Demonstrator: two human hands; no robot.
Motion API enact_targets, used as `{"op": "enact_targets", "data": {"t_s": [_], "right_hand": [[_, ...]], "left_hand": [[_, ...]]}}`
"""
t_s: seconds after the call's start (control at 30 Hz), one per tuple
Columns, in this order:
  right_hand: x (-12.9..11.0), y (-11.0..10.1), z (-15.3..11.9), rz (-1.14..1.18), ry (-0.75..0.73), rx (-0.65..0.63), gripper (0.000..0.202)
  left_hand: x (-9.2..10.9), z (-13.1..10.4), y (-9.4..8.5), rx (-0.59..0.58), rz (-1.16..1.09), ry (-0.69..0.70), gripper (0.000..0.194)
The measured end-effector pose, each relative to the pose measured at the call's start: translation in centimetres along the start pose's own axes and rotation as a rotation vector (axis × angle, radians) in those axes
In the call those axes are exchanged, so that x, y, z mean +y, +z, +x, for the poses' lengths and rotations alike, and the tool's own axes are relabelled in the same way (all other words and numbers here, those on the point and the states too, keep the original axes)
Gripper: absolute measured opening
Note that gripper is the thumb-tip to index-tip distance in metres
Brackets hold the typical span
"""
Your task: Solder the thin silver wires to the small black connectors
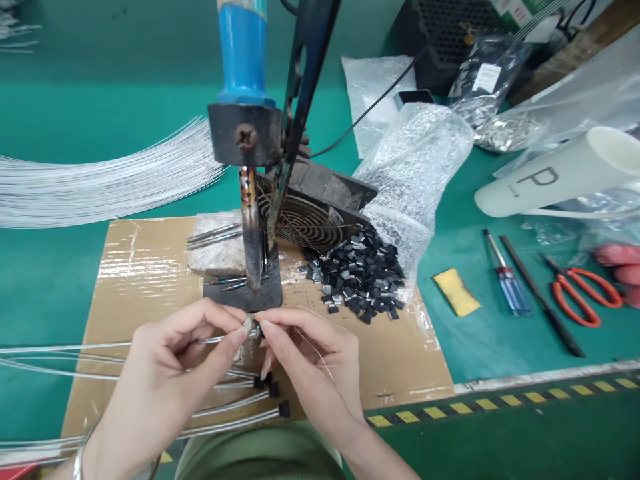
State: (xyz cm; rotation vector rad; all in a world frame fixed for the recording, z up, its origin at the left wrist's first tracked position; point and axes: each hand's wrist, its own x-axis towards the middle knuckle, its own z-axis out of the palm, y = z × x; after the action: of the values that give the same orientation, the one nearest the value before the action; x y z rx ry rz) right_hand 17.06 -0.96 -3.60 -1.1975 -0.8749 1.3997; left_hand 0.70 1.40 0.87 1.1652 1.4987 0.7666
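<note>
My left hand (pixel 170 373) is closed in a pinch on a white wire (pixel 215 339) close to its end. Something greyish-white is at its fingertips; I cannot make out what. Fingertip to fingertip with it, my right hand (pixel 315 360) pinches a small black connector (pixel 259 330) that meets the wire end. A thin bare strand, probably solder wire (pixel 325 365), runs across the right palm. Just above both hands points the tip of a soldering iron (pixel 253 260) with a blue handle, clamped in a stand. Wires with black connectors (pixel 284 409) lie below the hands.
A pile of black connectors (pixel 365 273) lies beside a fan (pixel 315 220) on the cardboard (pixel 145 267). A wire bundle (pixel 100 190) is at left. On the right are a yellow sponge (pixel 456 292), screwdriver (pixel 510 287), black rod-like tool (pixel 545 303), orange-handled pliers (pixel 580 293) and a cup (pixel 555 173).
</note>
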Motion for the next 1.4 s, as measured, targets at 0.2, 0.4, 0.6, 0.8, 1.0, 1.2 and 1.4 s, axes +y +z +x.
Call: {"op": "enact_targets", "data": {"t_s": [0.2,0.4,0.6,0.8,1.0,1.2,1.4], "right_hand": [[0.0,-0.1,-0.1,-0.014,0.013,-0.001,0.011],[0.1,-0.1,-0.1,-0.014,0.003,0.017,0.009],[0.0,-0.1,-0.1,0.014,0.024,0.016,0.008],[0.0,0.1,0.0,0.048,0.033,0.01,0.009],[-0.1,-0.7,-0.5,-0.12,-0.083,-0.002,0.02],[-0.1,-1.5,-0.9,-0.272,-0.25,0.019,0.042],[-0.1,-1.9,-0.9,-0.364,-0.302,0.076,0.014]], "left_hand": [[-0.3,0.0,-0.3,-0.034,-0.013,0.021,0.012],[-0.1,-0.4,-0.1,0.001,-0.034,-0.058,0.014],[-0.1,0.0,-0.4,-0.086,0.043,0.006,0.013],[0.1,-0.2,-0.5,-0.067,0.049,0.034,0.014],[0.0,0.2,-0.1,-0.024,0.064,0.029,0.015],[0.4,0.6,0.1,0.038,0.098,0.045,0.016],[1.2,1.1,0.4,0.072,0.073,0.067,0.016]]}}
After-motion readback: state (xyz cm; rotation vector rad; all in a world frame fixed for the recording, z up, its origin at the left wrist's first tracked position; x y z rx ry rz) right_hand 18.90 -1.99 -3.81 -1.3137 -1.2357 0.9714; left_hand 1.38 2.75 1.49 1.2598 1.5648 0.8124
